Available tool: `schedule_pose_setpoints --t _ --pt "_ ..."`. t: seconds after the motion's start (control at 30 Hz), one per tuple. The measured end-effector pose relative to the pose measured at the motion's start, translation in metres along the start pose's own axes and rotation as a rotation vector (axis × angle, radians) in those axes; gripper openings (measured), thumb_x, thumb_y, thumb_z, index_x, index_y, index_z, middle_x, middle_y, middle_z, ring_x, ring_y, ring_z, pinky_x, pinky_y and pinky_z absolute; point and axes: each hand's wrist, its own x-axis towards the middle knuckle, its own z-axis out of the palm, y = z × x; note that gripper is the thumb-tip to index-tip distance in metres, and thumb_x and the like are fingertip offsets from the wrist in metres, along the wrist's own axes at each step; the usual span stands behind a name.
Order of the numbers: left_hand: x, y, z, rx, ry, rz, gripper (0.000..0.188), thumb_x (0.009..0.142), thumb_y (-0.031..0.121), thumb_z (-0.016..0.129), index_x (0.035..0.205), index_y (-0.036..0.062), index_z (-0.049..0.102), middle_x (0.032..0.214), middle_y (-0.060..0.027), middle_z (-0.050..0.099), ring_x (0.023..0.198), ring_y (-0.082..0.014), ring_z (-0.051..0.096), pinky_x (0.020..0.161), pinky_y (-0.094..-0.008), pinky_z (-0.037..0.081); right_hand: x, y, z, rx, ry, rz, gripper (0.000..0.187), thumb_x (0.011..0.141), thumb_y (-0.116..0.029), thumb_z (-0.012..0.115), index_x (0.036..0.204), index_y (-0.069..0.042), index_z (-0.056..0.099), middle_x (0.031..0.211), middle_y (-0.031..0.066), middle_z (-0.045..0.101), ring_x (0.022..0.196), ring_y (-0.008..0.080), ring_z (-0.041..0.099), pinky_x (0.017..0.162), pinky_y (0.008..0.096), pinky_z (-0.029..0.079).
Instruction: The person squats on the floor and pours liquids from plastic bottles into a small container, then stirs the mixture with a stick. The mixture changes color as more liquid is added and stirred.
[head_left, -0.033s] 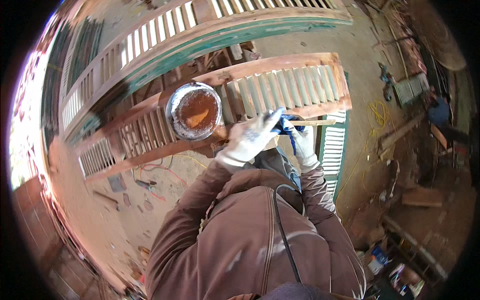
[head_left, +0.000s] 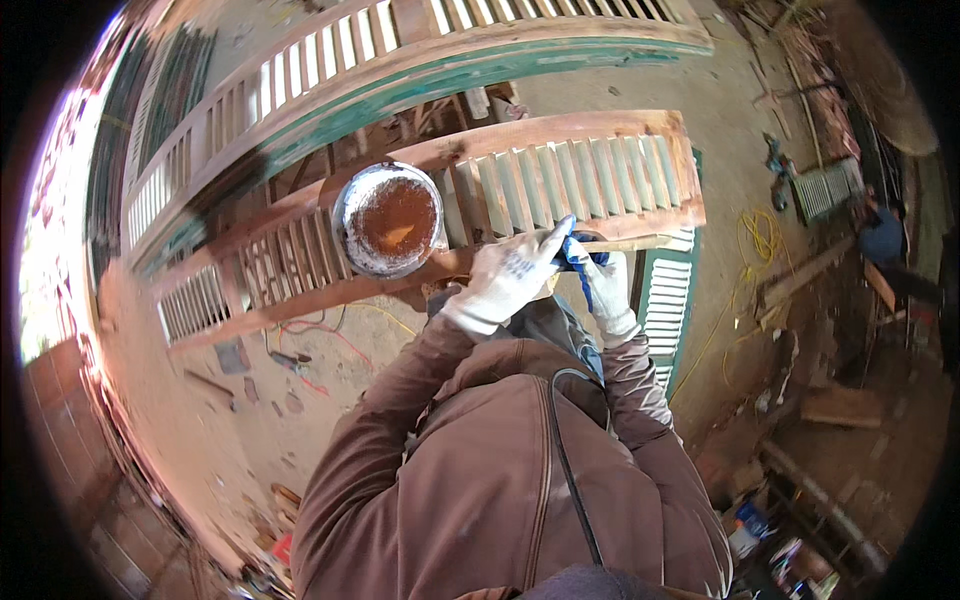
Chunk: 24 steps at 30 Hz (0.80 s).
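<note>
My left hand (head_left: pixel 512 272), in a white glove with blue fingertips, is at the near edge of a louvred wooden shutter (head_left: pixel 590 122). Its fingers point right and look pressed together; what they hold is hidden. Close beside it, my right hand (head_left: pixel 606 292), gloved alike, has its blue fingers curled around a thin pale wood strip (head_left: pixel 632 243), which sticks out to the right along the shutter's near rail. A dark item (head_left: pixel 592 237) shows between the hands, too small to name. Left of them, a round pail (head_left: pixel 352 255) with reddish-brown contents sits on the shutter.
Beyond lies a longer louvred shutter (head_left: pixel 415 48) with a green-painted edge. A green shutter (head_left: pixel 664 310) with white slats stands right of my right hand. Yellow cord (head_left: pixel 762 232) and wooden boards (head_left: pixel 842 406) lie on the floor at right; tools (head_left: pixel 290 358) lie at left.
My left hand, blurred before, is now sharp, its fingers slightly lower and further right. The wood strip sits a little closer to the shutter's rail. My right hand has hardly moved.
</note>
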Motion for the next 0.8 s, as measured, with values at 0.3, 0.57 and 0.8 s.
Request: schedule_pose_setpoints --t 0.3,0.57,0.8 --pt "0.026 0.006 0.044 -0.062 0.300 0.044 0.039 0.075 0.030 0.071 0.111 0.0150 0.068 0.100 -0.0063 0.070 0.095 -0.0256 0.068 0.081 -0.0384 0.057 0.041 -0.027 -0.075 -0.381 -0.347 0.139 0.018 0.097 -0.010 0.070 0.110 0.003 0.071 0.097 0.0050 0.075 0.084 0.0120 0.068 0.076 0.0266 0.055" --pt "0.033 0.008 0.028 0.020 0.012 0.064 0.014 0.085 0.023 0.065 0.098 0.0164 0.067 0.090 -0.0061 0.071 0.091 -0.0289 0.070 0.071 -0.0463 0.054 0.021 -0.028 -0.082 -0.412 -0.313 0.092 0.026 0.103 -0.019 0.065 0.119 0.001 0.068 0.093 0.0052 0.071 0.078 0.0093 0.066 0.070 0.0248 0.055" --pt "0.019 0.013 0.048 0.120 0.099 -0.022 0.019 0.088 0.029 0.061 0.093 0.0118 0.069 0.084 -0.0070 0.069 0.077 -0.0285 0.070 0.064 -0.0489 0.053 0.015 -0.001 -0.047 -1.492 -0.047 -0.792 0.019 0.097 -0.020 0.068 0.111 -0.008 0.069 0.081 0.0170 0.071 0.063 0.0310 0.070 0.056 0.0394 0.054"
